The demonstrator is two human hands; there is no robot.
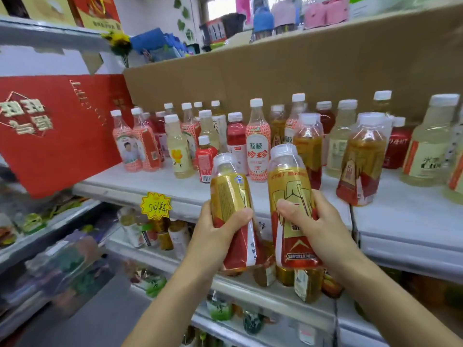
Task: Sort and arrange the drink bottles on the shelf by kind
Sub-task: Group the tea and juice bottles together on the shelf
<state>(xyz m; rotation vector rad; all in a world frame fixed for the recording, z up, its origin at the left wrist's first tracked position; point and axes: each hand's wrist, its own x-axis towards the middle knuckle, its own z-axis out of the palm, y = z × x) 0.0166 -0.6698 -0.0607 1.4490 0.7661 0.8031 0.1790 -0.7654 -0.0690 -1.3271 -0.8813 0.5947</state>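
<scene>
Step in hand, as judged: two gold-and-red drink bottles of one kind are in transit to join their fellows. Recommended: keep the left held bottle (231, 186) and the right held bottle (290, 181) near upright with the present gap between them. Lift both clear of the front edge of the shelf (140, 181) and set them down at 1 o'clock, where bare shelf shows beside the two matching bottles (309, 146) (363, 161). Avoid 12 o'clock, where the pink lychee bottle (258, 146) stands among mixed red and pale drinks. Lower each one gently, since the neighbours look easily toppled. The left hand (220, 229) is clamped round the lower half of its bottle, thumb across the front. The right hand (315, 226) grips its bottle likewise. The remaining fingers of both hands are hidden behind. Both bottles are carried in front of the shelf edge, not yet on it.
</scene>
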